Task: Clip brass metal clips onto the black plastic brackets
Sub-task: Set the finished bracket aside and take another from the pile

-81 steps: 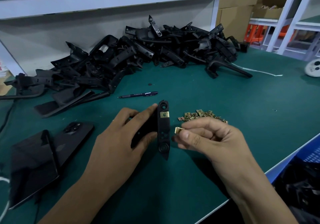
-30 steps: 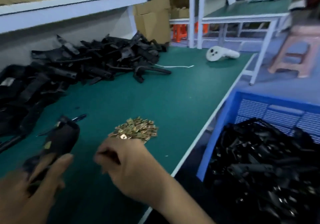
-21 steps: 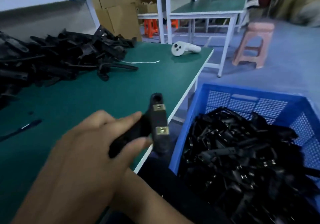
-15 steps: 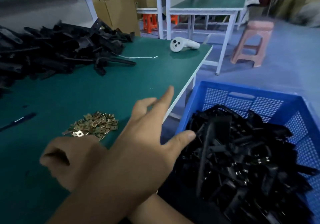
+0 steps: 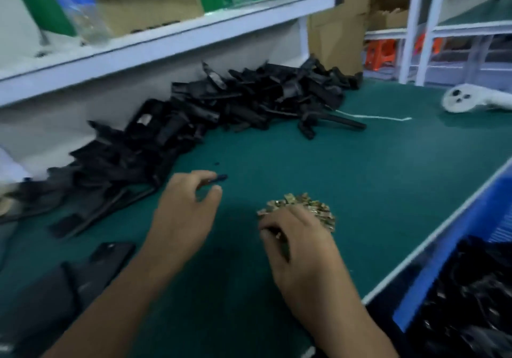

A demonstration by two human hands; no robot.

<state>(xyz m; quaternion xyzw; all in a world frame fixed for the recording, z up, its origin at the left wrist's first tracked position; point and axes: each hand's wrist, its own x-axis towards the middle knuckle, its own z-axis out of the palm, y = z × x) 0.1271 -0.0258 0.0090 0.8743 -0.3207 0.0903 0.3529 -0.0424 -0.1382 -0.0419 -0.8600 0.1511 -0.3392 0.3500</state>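
Left hand (image 5: 182, 213) empty, fingers relaxed; right hand (image 5: 299, 246) pinching from brass clips (image 5: 304, 208); black brackets (image 5: 221, 113) heaped unclipped, many judged left.

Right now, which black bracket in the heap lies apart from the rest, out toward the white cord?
The long-armed bracket at the heap's right end; it lies flat on the green mat, its arm pointing toward the white cord.

Dim indoor light, heavy motion blur throughout, wide-angle bending at edges, soft shadows.
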